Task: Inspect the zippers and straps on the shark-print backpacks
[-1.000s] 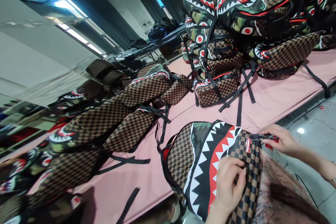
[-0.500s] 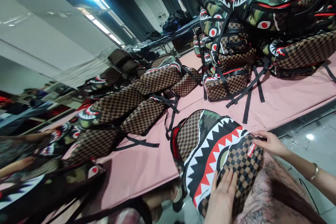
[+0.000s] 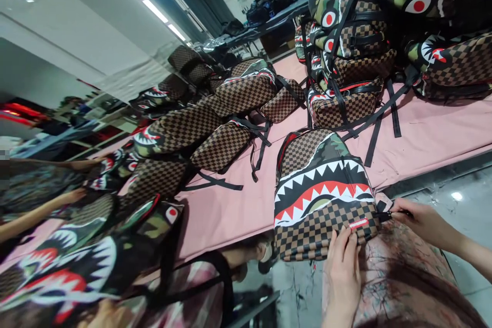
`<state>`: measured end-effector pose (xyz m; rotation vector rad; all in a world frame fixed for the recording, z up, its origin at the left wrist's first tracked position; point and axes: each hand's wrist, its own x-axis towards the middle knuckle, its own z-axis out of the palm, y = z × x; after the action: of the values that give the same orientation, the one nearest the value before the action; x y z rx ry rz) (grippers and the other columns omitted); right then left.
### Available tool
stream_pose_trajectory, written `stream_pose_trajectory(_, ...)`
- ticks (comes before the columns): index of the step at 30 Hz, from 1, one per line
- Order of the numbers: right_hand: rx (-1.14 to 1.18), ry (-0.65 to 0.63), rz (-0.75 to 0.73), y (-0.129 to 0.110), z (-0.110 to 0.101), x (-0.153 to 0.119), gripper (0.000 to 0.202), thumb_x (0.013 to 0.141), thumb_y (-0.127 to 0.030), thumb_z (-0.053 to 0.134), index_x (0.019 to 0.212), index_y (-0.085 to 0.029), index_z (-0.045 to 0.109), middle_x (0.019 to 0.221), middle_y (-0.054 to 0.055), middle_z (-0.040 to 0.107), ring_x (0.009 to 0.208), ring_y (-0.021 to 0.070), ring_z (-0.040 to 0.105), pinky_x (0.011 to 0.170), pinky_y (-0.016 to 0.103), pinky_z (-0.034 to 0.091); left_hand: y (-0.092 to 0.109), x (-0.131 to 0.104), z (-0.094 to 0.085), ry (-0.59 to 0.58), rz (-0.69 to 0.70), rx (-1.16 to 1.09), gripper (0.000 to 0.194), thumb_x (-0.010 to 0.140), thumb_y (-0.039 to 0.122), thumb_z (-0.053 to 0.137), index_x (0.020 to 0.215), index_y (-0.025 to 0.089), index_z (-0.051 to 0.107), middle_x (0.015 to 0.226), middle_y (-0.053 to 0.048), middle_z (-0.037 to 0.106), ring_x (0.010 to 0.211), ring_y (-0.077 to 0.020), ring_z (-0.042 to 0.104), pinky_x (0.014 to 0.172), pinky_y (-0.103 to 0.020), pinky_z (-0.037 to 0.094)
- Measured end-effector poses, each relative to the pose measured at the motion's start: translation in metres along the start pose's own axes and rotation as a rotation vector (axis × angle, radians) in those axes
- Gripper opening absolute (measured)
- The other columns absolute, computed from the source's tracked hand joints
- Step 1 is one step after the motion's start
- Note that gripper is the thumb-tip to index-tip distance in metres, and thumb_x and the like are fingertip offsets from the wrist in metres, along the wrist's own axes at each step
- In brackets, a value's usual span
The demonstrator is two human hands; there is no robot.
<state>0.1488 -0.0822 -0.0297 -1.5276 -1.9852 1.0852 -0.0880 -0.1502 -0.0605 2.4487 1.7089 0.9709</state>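
A backpack (image 3: 323, 195) with brown-and-black checks, a camouflage patch and a shark-mouth print lies at the pink table's near edge, its lower end over my lap. My left hand (image 3: 344, 261) rests on its lower front by the small red label (image 3: 359, 223), fingers stretched out along the edge. To the right, my right hand (image 3: 418, 223) is closed on a black strap (image 3: 384, 214) at the bag's lower corner. The fingers partly hide the strap's end.
Similar backpacks (image 3: 346, 61) are stacked on the pink table (image 3: 418, 143) at the back right. More backpacks (image 3: 184, 128) lie along the left. A co-worker's arm (image 3: 46, 210) reaches in there, and another person's hand (image 3: 105, 312) touches a backpack (image 3: 73, 266) at lower left.
The backpack has turned so that its lower edge lies more level. My left hand has slid to its lower edge, and my right hand has pulled outward from its corner with the strap.
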Motion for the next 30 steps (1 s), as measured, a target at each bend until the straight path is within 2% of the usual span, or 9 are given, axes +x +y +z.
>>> stream_pose_trajectory(2,-0.090,0.012,-0.041,-0.004,0.000,0.005,0.028,0.090,-0.039,0.036,0.071,-0.023,0.048,0.065,-0.002,0.058,0.057,0.0138,0.049,0.053,0.024,0.036,0.000,-0.006,0.005,0.059,-0.030,-0.019,0.028,0.080,0.007,0.050,0.104,0.018,0.059,0.099,-0.008,0.062,0.106,-0.0218,0.058,0.093,-0.046,0.048)
stream_pose_trajectory(5,-0.175,-0.001,-0.095,-0.009,0.001,0.009,0.022,0.089,-0.035,0.038,0.074,-0.023,0.048,0.065,-0.002,0.058,0.055,0.0130,0.049,0.052,0.023,0.032,-0.001,-0.009,0.004,0.058,-0.024,-0.057,0.028,0.080,0.004,0.050,0.102,0.016,0.060,0.091,-0.007,0.059,0.105,-0.0217,0.059,0.095,-0.047,0.046)
stream_pose_trajectory(12,-0.354,-0.069,-0.154,-0.016,0.000,0.018,0.020,0.090,-0.033,0.038,0.077,-0.023,0.049,0.072,0.000,0.063,0.060,0.0155,0.054,0.051,0.025,0.029,-0.001,-0.007,0.002,0.051,0.014,-0.074,0.033,0.079,0.001,0.048,0.106,0.016,0.058,0.091,-0.007,0.058,0.107,-0.0228,0.058,0.097,-0.048,0.044)
stream_pose_trajectory(15,-0.361,-0.068,-0.187,-0.020,0.003,0.021,0.021,0.090,-0.032,0.038,0.078,-0.022,0.053,0.077,0.002,0.064,0.063,0.0163,0.057,0.053,0.026,0.030,-0.001,-0.008,0.002,0.056,0.009,-0.089,0.032,0.079,0.002,0.048,0.106,0.015,0.058,0.091,-0.008,0.058,0.106,-0.0228,0.058,0.096,-0.048,0.044)
stream_pose_trajectory(19,-0.320,-0.052,-0.204,-0.024,0.003,0.022,0.024,0.090,-0.033,0.037,0.075,-0.022,0.053,0.073,0.002,0.063,0.061,0.0153,0.055,0.053,0.025,0.031,0.000,-0.008,0.001,0.051,-0.015,-0.096,0.031,0.080,0.003,0.047,0.106,0.015,0.058,0.091,-0.007,0.058,0.107,-0.0227,0.058,0.097,-0.047,0.044)
stream_pose_trajectory(25,-0.325,-0.055,-0.123,-0.017,-0.002,0.017,0.021,0.089,-0.035,0.040,0.074,-0.024,0.050,0.062,-0.002,0.060,0.054,0.0141,0.049,0.051,0.024,0.029,0.000,-0.008,0.002,0.065,-0.027,-0.092,0.029,0.080,0.005,0.048,0.105,0.016,0.058,0.092,-0.008,0.058,0.106,-0.0223,0.058,0.097,-0.046,0.044)
stream_pose_trajectory(30,-0.341,-0.082,-0.151,-0.020,-0.002,0.018,0.020,0.089,-0.035,0.041,0.076,-0.024,0.051,0.066,-0.001,0.062,0.058,0.0149,0.052,0.052,0.024,0.030,-0.001,-0.009,0.002,0.072,-0.025,-0.102,0.029,0.080,0.004,0.048,0.105,0.015,0.058,0.093,-0.008,0.057,0.106,-0.0222,0.058,0.096,-0.048,0.045)
